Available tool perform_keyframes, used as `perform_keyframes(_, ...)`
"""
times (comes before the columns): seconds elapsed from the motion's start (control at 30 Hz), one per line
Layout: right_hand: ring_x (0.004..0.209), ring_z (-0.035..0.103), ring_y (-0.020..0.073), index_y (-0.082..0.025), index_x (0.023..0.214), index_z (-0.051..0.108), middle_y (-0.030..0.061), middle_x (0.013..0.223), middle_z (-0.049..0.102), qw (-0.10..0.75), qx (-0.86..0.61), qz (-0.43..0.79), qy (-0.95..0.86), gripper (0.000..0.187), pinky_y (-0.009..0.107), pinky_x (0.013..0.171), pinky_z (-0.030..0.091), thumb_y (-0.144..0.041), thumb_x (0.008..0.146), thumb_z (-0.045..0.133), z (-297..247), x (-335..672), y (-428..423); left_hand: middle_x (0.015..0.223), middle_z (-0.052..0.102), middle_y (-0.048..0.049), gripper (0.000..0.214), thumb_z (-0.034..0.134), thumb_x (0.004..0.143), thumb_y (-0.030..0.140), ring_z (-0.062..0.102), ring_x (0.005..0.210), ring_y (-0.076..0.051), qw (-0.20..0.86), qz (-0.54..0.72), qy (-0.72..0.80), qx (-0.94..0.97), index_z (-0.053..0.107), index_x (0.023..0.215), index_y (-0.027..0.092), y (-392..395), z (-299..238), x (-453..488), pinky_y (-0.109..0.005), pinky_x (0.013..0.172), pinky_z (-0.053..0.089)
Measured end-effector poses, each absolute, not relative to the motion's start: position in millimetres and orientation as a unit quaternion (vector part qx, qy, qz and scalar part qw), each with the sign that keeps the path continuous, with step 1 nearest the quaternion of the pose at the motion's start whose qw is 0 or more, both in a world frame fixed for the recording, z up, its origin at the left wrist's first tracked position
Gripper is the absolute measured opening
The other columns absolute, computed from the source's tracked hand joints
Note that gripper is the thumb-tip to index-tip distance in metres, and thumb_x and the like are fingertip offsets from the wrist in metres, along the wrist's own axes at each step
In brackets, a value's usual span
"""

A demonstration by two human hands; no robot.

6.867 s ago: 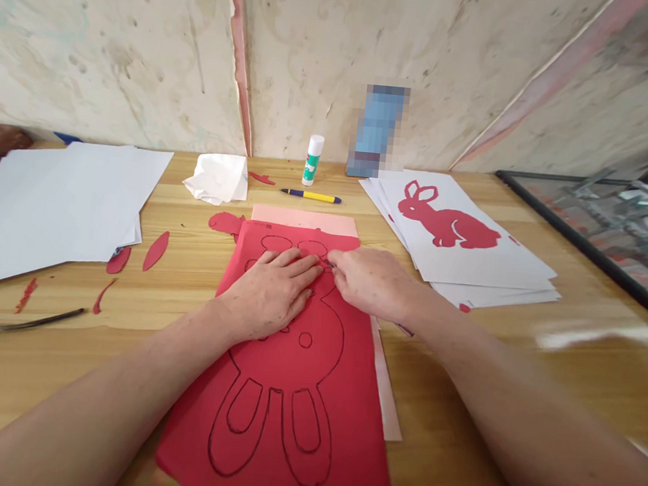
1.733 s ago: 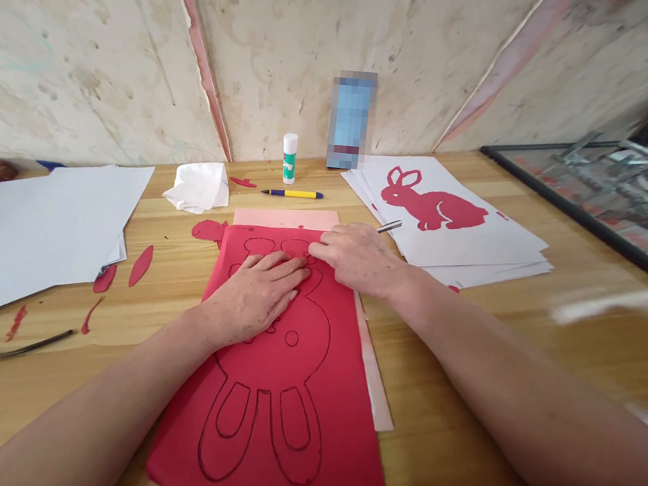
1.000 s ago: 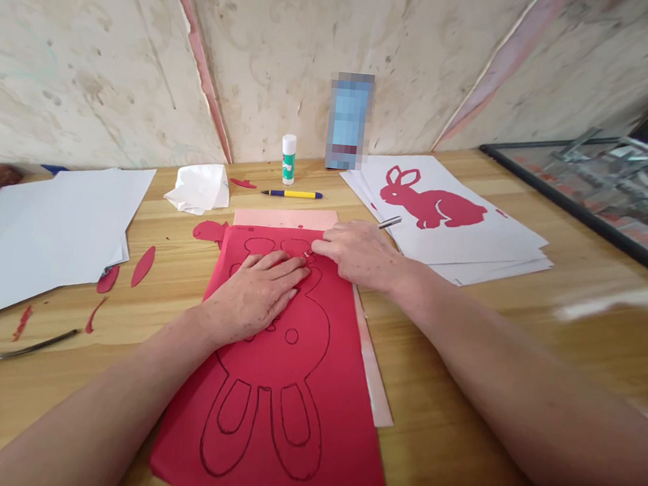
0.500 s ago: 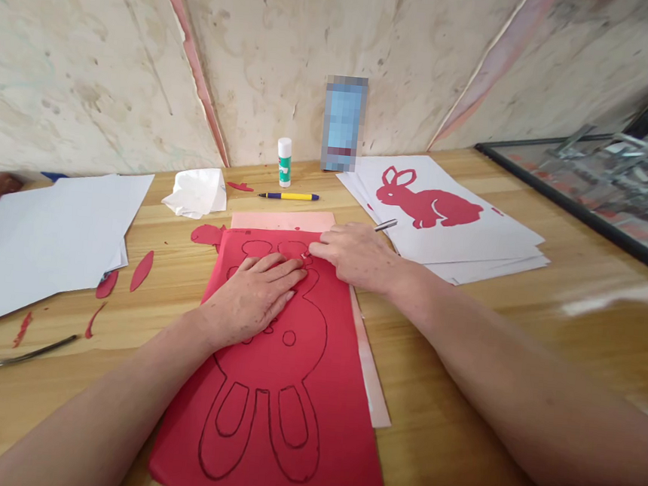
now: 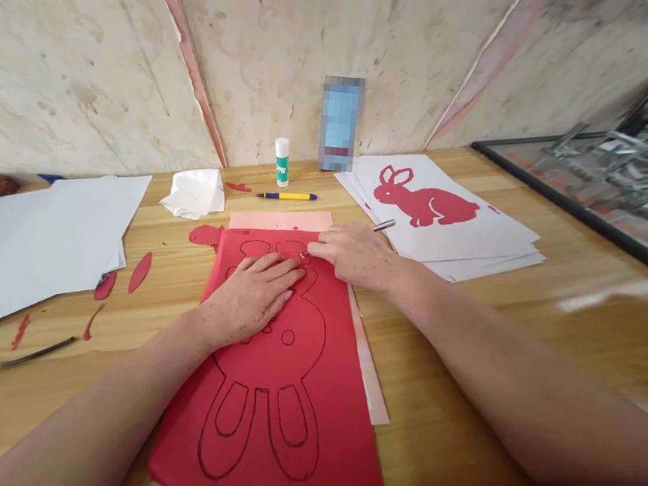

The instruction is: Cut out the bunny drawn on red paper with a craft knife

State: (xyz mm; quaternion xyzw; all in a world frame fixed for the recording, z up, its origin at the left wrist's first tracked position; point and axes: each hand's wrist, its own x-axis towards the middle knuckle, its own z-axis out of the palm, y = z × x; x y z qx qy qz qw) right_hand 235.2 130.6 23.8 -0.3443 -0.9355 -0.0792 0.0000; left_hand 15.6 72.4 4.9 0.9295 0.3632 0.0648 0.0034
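In the head view, the left hand (image 5: 251,297) lay flat, palm down and fingers loosely spread, on the upper middle of the red sheet (image 5: 277,390). That looked like a way of pinning the paper to the wooden table (image 5: 457,406) so it would not slide. The sheet sat in the middle of the table, long side running near to far, with a rabbit outlined on it in black, its ears pointing toward the near edge.

The right hand (image 5: 357,255) rested just beyond the left, fingers drawn together round a thin metal tool (image 5: 384,226). Only the tool's silver end stuck out on the far right of the hand. The fingertips met the sheet at its far end, beside the drawn loops there, which suggested fine work along the outline.

A pale pink sheet (image 5: 281,219) lay under the red one, showing at the far edge and along the right side, probably as backing.

The tool's working tip was hidden under the fingers, so I could not tell whether it was a blade or a pen. The left palm covered part of the drawing. An upright thing (image 5: 340,123) at the wall was blurred out. A white stack with a red rabbit cut-out (image 5: 423,202) lay far right, a glue stick (image 5: 281,161) and pen (image 5: 286,195) at the far side, and white sheets (image 5: 46,234) to the left, cut off by the frame.
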Motion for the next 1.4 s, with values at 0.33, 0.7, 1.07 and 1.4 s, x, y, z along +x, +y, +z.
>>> perform_keyframes(0.33,0.068,0.049,0.0148,-0.018,0.087,0.062,0.0030,0.076,0.061,-0.017,-0.370,-0.063,-0.927,0.028,0.029,0.054,0.017,-0.001,0.073,0.044,26,233,130,0.142,0.044,-0.0046,0.041,0.027,0.100,0.028,0.038,0.126,-0.025,0.006,0.060,0.364,0.930,0.043,0.136,0.018,71,6,16,-0.042,0.096,0.036)
perform_keyframes(0.7,0.068,0.051,0.0145,-0.019,0.088,0.063,0.0032,0.077,0.063,-0.045,-0.394,-0.049,-0.917,0.030,0.028,0.052,0.016,-0.001,0.071,0.045,30,231,126,0.140,0.046,-0.0037,0.040,0.027,0.100,0.027,0.039,0.124,-0.024,-0.010,0.080,0.353,0.932,0.045,0.135,0.018,73,3,15,-0.039,0.095,0.035)
perform_keyframes(1.07,0.066,0.061,0.0190,-0.018,0.091,0.063,0.0067,0.071,0.067,-0.050,-0.453,-0.054,-0.888,0.022,0.029,0.050,0.020,-0.013,0.081,0.044,37,214,110,0.149,0.034,-0.0034,0.044,0.027,0.099,0.025,0.038,0.123,-0.026,-0.037,0.028,0.350,0.936,0.036,0.141,0.015,71,9,18,-0.041,0.090,0.036)
perform_keyframes(1.4,0.072,0.064,0.0240,-0.016,0.092,0.064,0.0114,0.075,0.069,-0.056,-0.482,-0.040,-0.874,0.024,0.031,0.050,0.026,-0.013,0.086,0.040,37,206,104,0.149,0.034,-0.0033,0.046,0.028,0.096,0.023,0.036,0.124,-0.027,-0.018,0.019,0.352,0.936,0.035,0.141,0.019,73,11,19,-0.042,0.092,0.035)
